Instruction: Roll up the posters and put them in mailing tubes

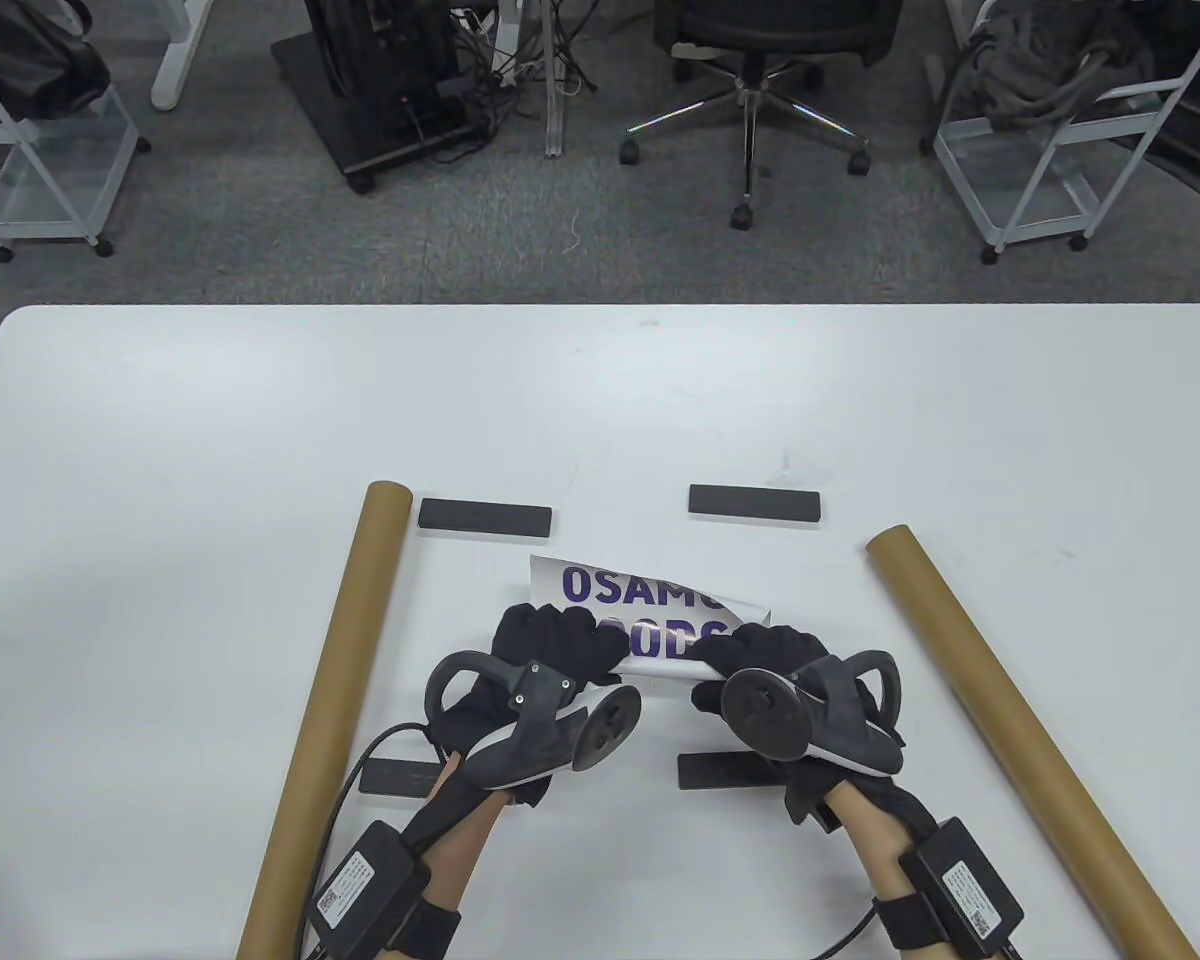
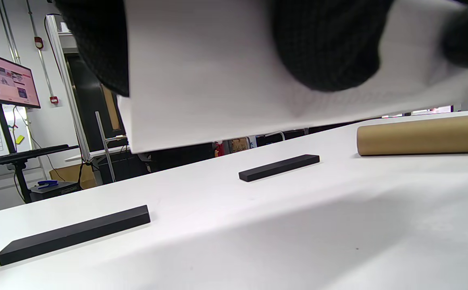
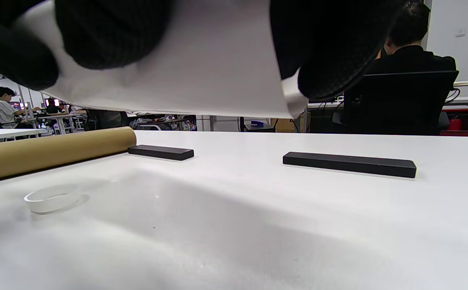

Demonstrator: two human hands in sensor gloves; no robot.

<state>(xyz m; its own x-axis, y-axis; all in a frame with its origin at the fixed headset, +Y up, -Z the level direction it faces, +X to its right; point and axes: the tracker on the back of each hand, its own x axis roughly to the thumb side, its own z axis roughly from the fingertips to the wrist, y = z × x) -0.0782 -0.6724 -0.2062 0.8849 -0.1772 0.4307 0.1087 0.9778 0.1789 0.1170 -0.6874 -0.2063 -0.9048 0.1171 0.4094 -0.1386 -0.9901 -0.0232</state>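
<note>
The poster [image 1: 628, 612], white with purple lettering, is partly rolled and held up off the tabletop [image 1: 160, 420] near its middle, toward the near edge; from both wrist views its pale underside hangs clear above the surface. The left hand [image 1: 550, 655] has its grip curled round the roll's left end, and the right hand [image 1: 760, 665] is clasped round the right end, gloved fingers [image 2: 326, 44] wrapped over the paper. A brown mailing tube [image 1: 335, 700] lies well to the left of the hands, running from the near edge away toward the far side; a second mailing tube [image 1: 1020, 735] lies to the right, angled so its far end leans in toward the poster. Four black bars sit around the work area: one far bar [image 1: 484, 516] just beside the left tube's far end, another far bar [image 1: 754, 500] to its right, one near bar [image 1: 400, 777] under the left wrist and another near bar [image 1: 730, 770] under the right. In the right wrist view a small clear ring [image 3: 52, 198] lies flat on the tabletop near the tube. Beyond the far edge stand an office chair [image 1: 760, 60] and wire carts [image 1: 1050, 150] on grey carpet
</note>
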